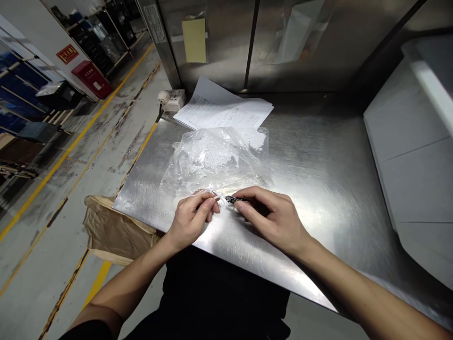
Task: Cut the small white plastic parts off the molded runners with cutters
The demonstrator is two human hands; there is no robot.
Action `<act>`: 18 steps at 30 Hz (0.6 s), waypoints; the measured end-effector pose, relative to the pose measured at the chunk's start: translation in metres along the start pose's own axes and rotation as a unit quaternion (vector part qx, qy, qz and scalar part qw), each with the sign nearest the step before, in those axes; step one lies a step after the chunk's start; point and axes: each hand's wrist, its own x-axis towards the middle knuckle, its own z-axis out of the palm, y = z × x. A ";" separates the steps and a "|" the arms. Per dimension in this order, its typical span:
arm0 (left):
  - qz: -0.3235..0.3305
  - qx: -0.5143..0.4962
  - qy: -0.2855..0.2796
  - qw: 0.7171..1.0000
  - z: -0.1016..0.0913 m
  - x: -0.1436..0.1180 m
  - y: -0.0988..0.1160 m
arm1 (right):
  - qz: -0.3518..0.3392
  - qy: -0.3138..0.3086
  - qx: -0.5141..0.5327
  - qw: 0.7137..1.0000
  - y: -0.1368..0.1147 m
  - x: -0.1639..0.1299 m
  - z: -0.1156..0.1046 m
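Over the metal table's front part, my left hand [193, 215] pinches a small branched white plastic piece [222, 200] between thumb and fingers. My right hand [274, 215] is closed around a small dark metal tool that looks like a nail clipper [231, 199]. The tool's tip meets the white piece, or lies right beside it. Just beyond both hands lies a clear plastic bag [212, 158] holding many small white pieces. The right palm and fingers cover much of the clipper.
Printed sheets [226, 111] lie behind the bag, near a white power socket [174, 100]. A grey casing [414, 141] bounds the steel table [318, 156] on the right. An open brown paper bag [120, 233] is below the table's left edge.
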 end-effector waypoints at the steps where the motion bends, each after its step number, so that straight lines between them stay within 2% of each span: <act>1: 0.000 -0.001 -0.002 1.000 0.000 0.000 0.000 | -0.004 0.001 -0.003 1.000 0.001 0.000 0.000; 13: -0.029 0.009 -0.003 1.000 0.002 0.002 0.002 | -0.002 0.015 -0.005 1.000 0.006 0.000 0.003; 18: -0.060 0.018 0.004 0.998 0.002 0.003 0.003 | 0.003 0.026 -0.005 1.000 0.005 0.000 0.003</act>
